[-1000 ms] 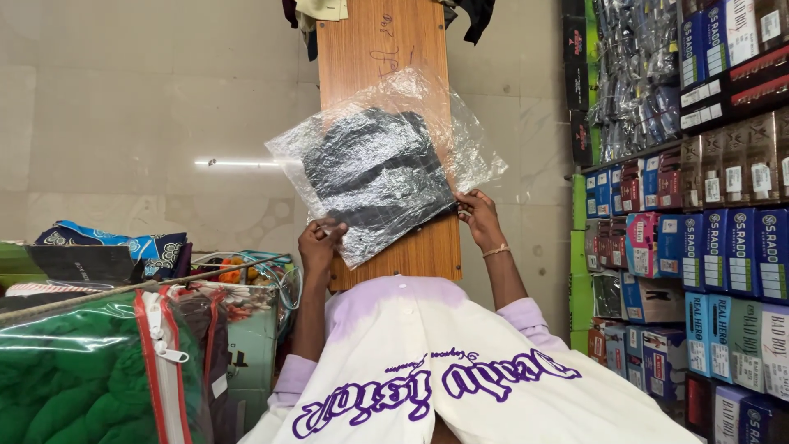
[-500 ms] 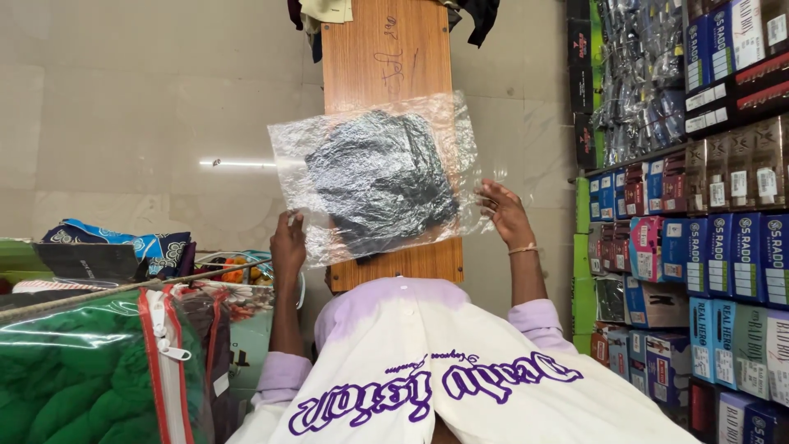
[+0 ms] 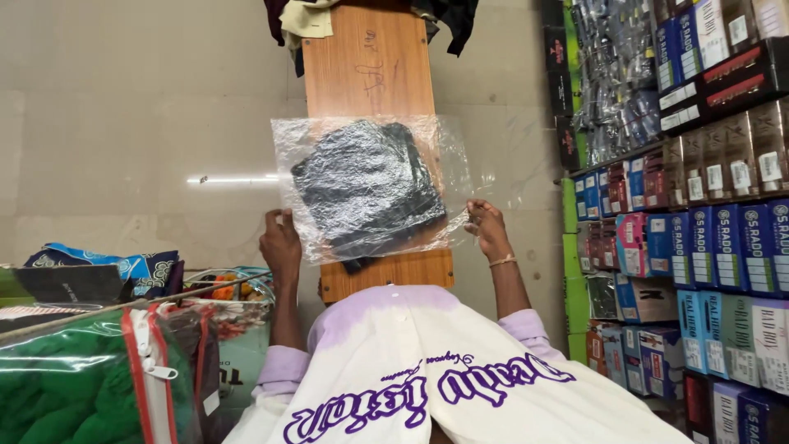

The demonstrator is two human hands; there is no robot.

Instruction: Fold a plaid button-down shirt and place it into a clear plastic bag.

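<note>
Clear plastic bag [image 3: 374,185] with a dark folded garment [image 3: 367,191] inside, held up flat against a wooden board [image 3: 374,70], probably to smooth or square the packet. Left hand [image 3: 281,240] pinching the bag's lower left corner, right hand [image 3: 488,228] gripping its lower right edge, fingers of both closed on the plastic, garment well above and between them. Below the bag, a white shirt with purple lettering [image 3: 444,386]. Right of the bag, shelves of boxed goods [image 3: 699,247]. Lower left of the bag, a zipped clear bag of green fabric [image 3: 74,386].
</note>
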